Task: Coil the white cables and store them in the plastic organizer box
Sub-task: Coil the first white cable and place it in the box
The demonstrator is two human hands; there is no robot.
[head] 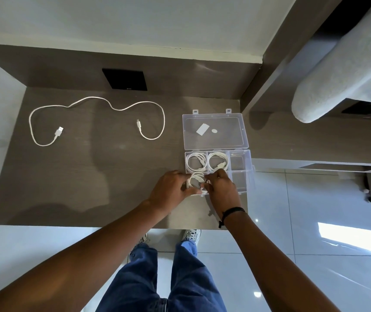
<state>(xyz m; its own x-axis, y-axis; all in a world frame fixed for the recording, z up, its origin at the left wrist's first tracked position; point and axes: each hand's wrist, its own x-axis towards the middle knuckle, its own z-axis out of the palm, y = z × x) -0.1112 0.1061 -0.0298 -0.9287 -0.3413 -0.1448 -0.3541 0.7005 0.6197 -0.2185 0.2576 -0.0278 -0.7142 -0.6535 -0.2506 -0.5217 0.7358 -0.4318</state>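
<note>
A clear plastic organizer box (245, 174) lies open on the dark table, its lid (216, 122) folded back. Two far compartments each hold a coiled white cable (195, 163), (218, 162). Over the near left compartment, my left hand (171, 190) and my right hand (221, 190) both grip a third coiled white cable (195, 179), pressing it down at the box. One uncoiled white cable (94, 109) sprawls across the table's far left, both plugs showing.
A black square panel (124, 78) sits at the back of the table (89, 176). Compartments on the box's right side (238, 163) hold nothing. A padded grey chair arm (342, 70) stands to the right. My legs and shoes are below the table's near edge.
</note>
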